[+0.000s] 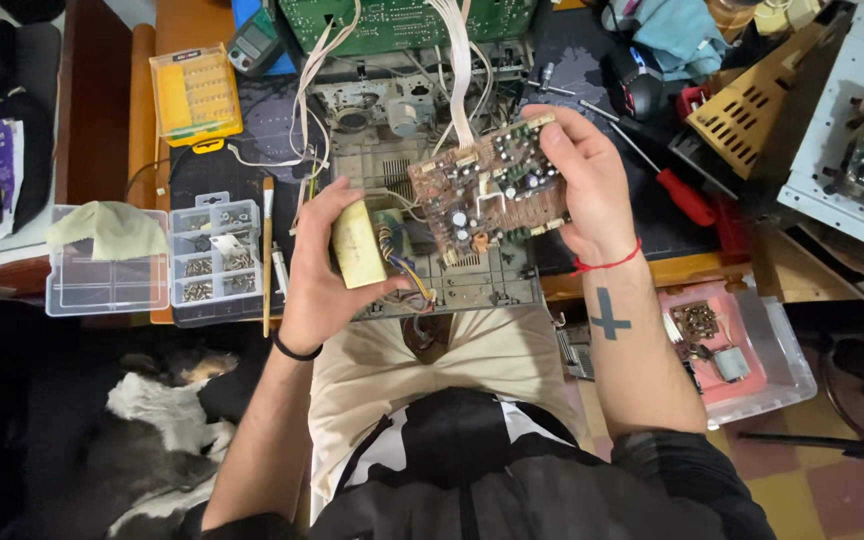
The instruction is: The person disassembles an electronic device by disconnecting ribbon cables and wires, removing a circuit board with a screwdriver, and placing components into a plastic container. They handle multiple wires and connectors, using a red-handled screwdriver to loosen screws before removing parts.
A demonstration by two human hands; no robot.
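My left hand (317,270) grips a pale yellow boxy transformer (359,245) with coloured wires at its right side. My right hand (582,180) holds a brown circuit board (487,190) studded with capacitors and small parts, tilted above a grey plastic chassis (472,290) that lies on the desk edge over my lap. White ribbon wires (460,70) run from the board's top edge up to a green circuit board (402,20) at the back. Wires link the transformer toward the brown board.
A clear parts organiser with screws (214,250) and a thin brush (267,250) lie left. A yellow bit case (195,92) sits farther back. A red-handled screwdriver (677,190) lies right. A pink-lined tray with parts (732,350) stands at lower right. A dog (167,420) lies on the floor.
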